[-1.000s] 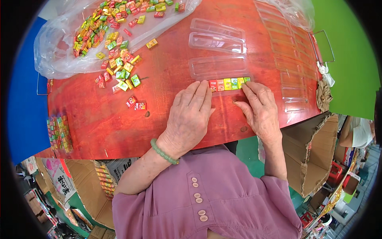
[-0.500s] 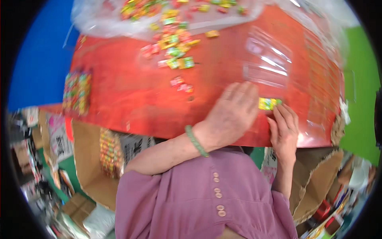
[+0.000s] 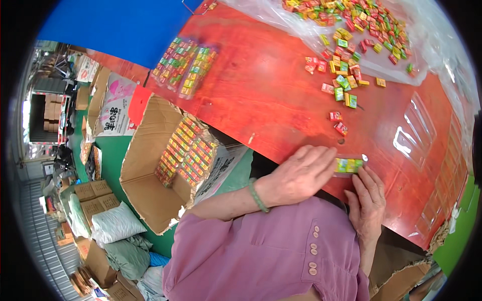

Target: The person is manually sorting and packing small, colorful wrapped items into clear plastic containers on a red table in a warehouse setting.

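A short row of small green and yellow packets (image 3: pixel 348 165) lies near the front edge of the red table, between my two hands. My left hand (image 3: pixel 301 173) is laid flat with its fingers outstretched, their tips at the row's left end. At the right end, the fingertips of my right hand (image 3: pixel 366 198) touch the row, its fingers loosely stretched and the thumb apart. Beyond my hands, two red packets (image 3: pixel 338 123) lie loose. A looser cluster of red, yellow and green packets (image 3: pixel 344 75) spreads farther back.
A large heap of packets (image 3: pixel 371 22) sits on clear plastic sheeting (image 3: pixel 442 55) at the far right. Clear plastic trays (image 3: pixel 414 130) lie right of my hands. Filled packs (image 3: pixel 185 67) rest at the table's left. Below the edge, an open carton (image 3: pixel 145 195) holds more packs.
The view has swung left, so the carton and the floor at left show more. Both hands stay at the row, and the left hand's fingers lie lower and flatter.
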{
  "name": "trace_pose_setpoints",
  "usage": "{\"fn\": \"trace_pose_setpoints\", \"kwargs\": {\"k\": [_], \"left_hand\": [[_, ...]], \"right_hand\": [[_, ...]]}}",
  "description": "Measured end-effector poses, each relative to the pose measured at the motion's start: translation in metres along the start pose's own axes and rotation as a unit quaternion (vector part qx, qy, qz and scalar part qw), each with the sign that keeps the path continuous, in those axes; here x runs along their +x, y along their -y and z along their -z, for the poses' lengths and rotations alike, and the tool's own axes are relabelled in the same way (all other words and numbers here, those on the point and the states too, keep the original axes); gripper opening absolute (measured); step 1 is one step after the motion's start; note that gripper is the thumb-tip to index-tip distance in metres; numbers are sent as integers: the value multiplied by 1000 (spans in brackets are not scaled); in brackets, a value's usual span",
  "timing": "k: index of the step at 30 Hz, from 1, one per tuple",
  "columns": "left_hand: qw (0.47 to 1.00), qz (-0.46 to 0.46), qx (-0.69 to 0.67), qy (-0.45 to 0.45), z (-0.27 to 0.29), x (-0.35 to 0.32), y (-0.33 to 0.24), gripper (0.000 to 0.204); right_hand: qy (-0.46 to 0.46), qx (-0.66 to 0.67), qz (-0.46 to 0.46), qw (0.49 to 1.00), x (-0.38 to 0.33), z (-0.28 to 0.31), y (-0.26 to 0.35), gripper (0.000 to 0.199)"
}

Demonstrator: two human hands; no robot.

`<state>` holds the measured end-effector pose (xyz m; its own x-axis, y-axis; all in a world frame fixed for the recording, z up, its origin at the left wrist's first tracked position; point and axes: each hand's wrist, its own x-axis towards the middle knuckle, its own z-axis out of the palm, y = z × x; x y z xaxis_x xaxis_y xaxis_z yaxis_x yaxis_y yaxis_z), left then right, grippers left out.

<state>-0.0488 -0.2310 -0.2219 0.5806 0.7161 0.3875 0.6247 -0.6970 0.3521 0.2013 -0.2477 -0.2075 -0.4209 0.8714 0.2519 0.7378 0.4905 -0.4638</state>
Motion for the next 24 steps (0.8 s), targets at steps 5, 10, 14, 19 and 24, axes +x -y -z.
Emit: {"fn": "trace_pose_setpoints", "kwargs": {"k": [5, 10, 14, 19, 24], "left_hand": [[987, 135, 71, -58, 28, -41, 33, 39], [951, 243, 147, -119, 48, -60, 77, 42], [922, 254, 255, -139, 68, -54, 99, 44], [868, 309, 338, -194, 104, -56, 141, 44], [865, 353, 322, -152, 112, -72, 171, 41]], "right_hand": [[27, 48, 32, 998, 22, -13, 15, 46], [25, 63, 26, 997, 31, -18, 17, 42], [28, 45, 24, 998, 32, -21, 18, 40], [32, 60, -8, 998, 28, -20, 20, 31], [27, 59, -13, 998, 29, -20, 20, 29]]}}
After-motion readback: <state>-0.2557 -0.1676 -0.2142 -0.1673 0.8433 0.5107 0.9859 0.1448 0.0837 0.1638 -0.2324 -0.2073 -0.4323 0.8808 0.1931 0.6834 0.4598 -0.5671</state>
